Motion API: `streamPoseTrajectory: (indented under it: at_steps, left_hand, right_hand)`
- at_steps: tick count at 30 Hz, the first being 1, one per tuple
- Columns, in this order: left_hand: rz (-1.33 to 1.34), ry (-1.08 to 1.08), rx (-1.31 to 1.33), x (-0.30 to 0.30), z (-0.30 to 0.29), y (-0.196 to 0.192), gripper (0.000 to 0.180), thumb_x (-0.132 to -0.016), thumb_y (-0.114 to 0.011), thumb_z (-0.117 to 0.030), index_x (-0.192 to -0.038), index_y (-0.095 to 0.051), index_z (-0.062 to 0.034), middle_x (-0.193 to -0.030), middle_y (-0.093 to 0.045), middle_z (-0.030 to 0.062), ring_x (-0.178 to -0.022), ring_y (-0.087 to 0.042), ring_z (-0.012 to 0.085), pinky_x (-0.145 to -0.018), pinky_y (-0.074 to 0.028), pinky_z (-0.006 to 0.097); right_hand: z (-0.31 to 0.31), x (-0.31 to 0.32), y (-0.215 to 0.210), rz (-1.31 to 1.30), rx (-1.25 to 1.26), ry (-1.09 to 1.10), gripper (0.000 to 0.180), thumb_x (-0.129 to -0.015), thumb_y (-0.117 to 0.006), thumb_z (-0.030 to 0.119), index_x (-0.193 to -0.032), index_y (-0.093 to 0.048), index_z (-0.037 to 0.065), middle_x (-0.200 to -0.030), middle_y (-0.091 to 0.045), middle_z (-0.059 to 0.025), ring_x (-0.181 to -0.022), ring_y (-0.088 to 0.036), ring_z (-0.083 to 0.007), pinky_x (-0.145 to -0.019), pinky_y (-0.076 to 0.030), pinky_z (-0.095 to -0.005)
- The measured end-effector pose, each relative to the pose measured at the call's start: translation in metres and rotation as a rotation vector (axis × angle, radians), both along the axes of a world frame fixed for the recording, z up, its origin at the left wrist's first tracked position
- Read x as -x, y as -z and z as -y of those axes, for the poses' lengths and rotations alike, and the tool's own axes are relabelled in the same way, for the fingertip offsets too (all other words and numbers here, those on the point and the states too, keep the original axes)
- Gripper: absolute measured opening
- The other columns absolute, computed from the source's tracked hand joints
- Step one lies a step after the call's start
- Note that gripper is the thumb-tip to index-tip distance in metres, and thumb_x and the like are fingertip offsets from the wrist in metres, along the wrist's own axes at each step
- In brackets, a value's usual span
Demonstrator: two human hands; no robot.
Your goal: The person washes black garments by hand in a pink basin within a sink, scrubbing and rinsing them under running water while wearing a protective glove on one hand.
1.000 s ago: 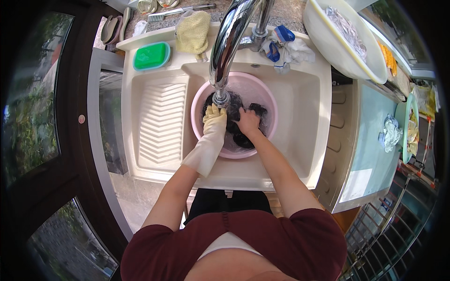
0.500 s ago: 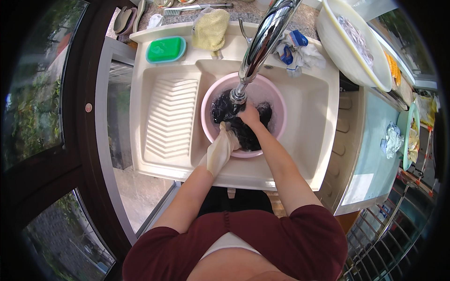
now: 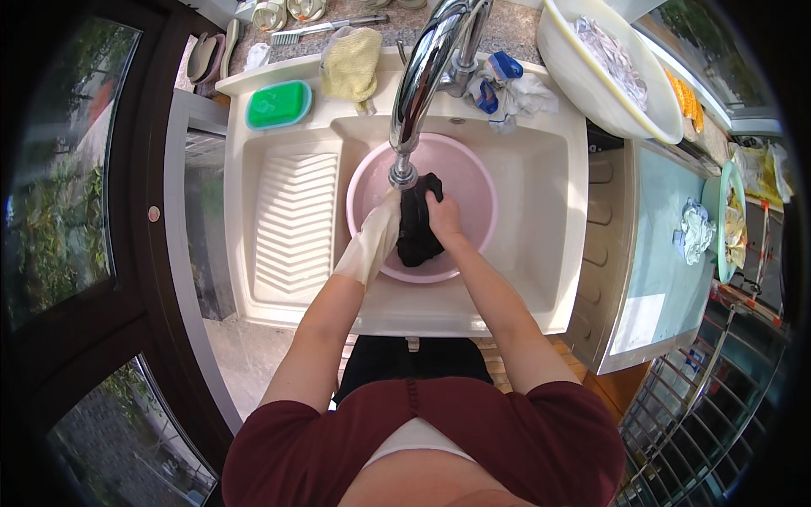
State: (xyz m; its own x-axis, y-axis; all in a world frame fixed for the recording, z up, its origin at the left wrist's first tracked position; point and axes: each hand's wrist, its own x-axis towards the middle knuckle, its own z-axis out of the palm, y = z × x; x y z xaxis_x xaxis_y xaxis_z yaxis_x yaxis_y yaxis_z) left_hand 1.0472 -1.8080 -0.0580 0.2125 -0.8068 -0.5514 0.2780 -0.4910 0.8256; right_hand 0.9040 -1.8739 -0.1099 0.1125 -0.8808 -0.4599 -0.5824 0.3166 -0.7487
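Observation:
A bunched black wet cloth point(image 3: 417, 232), its exact kind of garment not clear, is held up in the pink basin point(image 3: 491, 207). My left hand point(image 3: 380, 230), in a loose cream-white glove, grips it on the left side; the faucet spout point(image 3: 404, 169) partly hides the glove's fingertips. My right hand point(image 3: 444, 217) is bare and closed on the cloth's right side, thumb on top. Pale water shows in the basin, which stands in the bowl of the cream sink point(image 3: 541, 211).
Left of the basin is the sink's ribbed washboard point(image 3: 296, 220). Along the back lie a green soap bar point(image 3: 280, 103) in a dish, a yellow cloth point(image 3: 351, 63), a brush point(image 3: 325, 29) and white-and-blue cloths point(image 3: 515, 89). A large white basin point(image 3: 574, 68) with laundry stands at the back right.
The black cloth, spread in the water before, is now lifted and gathered into a narrow bundle between my hands. The view has shifted slightly.

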Motion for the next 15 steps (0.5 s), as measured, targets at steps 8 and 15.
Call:
streamPoseTrajectory:
  at_steps: [8,15]
  left_hand:
    - [0.779,0.235,-0.702,0.028,0.015,0.077,0.072,-0.089,-0.043,-0.057,-0.147,-0.032,-0.0151,-0.143,-0.045,0.0125,-0.13,-0.044,0.0355,-0.106,-0.036,0.044]
    - [0.771,0.185,-0.65,0.035,-0.029,0.153,0.073,-0.088,-0.043,-0.061,-0.144,-0.035,-0.0148,-0.135,-0.052,0.0147,-0.124,-0.05,0.0324,-0.103,-0.041,0.042]
  right_hand:
    - [0.04,0.023,0.036,-0.382,0.523,-0.579,0.063,-0.085,-0.057,0.054,-0.14,-0.039,0.028,-0.145,-0.039,-0.0122,-0.134,-0.034,-0.0357,-0.101,-0.036,-0.059]
    - [0.043,0.006,0.039,-0.611,0.341,-0.749,0.058,-0.083,-0.057,0.058,-0.136,-0.049,0.036,-0.145,-0.04,-0.0102,-0.132,-0.038,-0.0362,-0.103,-0.035,-0.0563]
